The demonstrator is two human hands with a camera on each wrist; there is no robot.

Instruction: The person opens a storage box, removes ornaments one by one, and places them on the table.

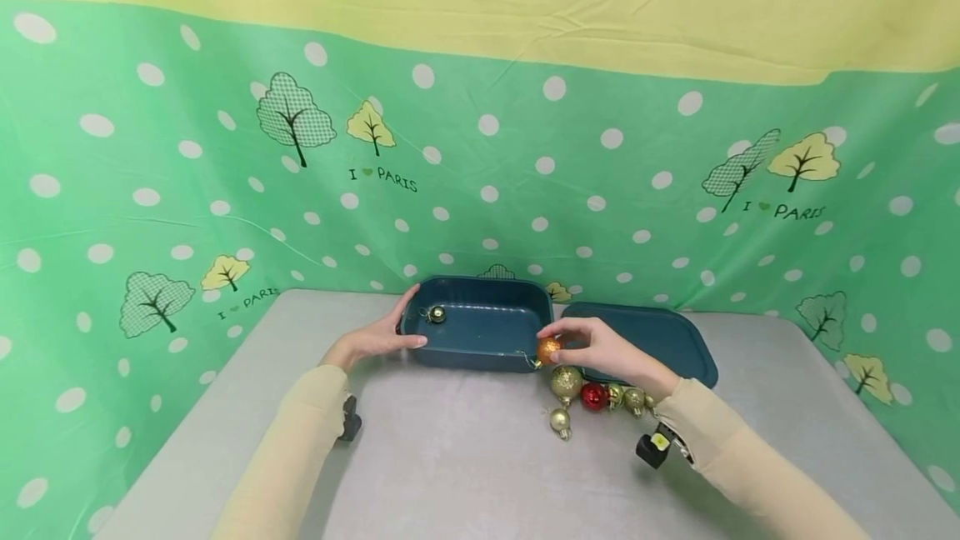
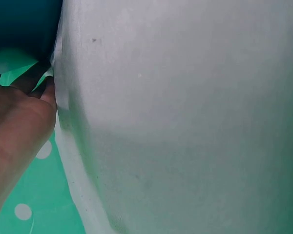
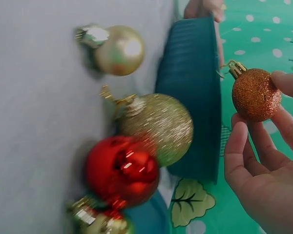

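Note:
A dark blue plastic box (image 1: 480,361) stands near the back of the table with a small gold Christmas bauble (image 1: 437,314) in its left part. My left hand (image 1: 378,338) holds the box at its left end, the thumb at the front rim and the fingers round the side. In the left wrist view the fingers are partly hidden behind the box. By the box's right end, my right hand (image 1: 600,347) pinches an orange glitter bauble (image 3: 256,94) between thumb and fingertips. The bauble's gold cap and string point toward the box.
In front of the flat blue lid (image 1: 660,336) lie a large gold glitter bauble (image 1: 566,383), a red bauble (image 1: 595,396) and several smaller gold ones. A pearly gold bauble (image 1: 560,420) lies nearest me. Green patterned cloth (image 1: 487,148) hangs behind the grey table (image 1: 450,457).

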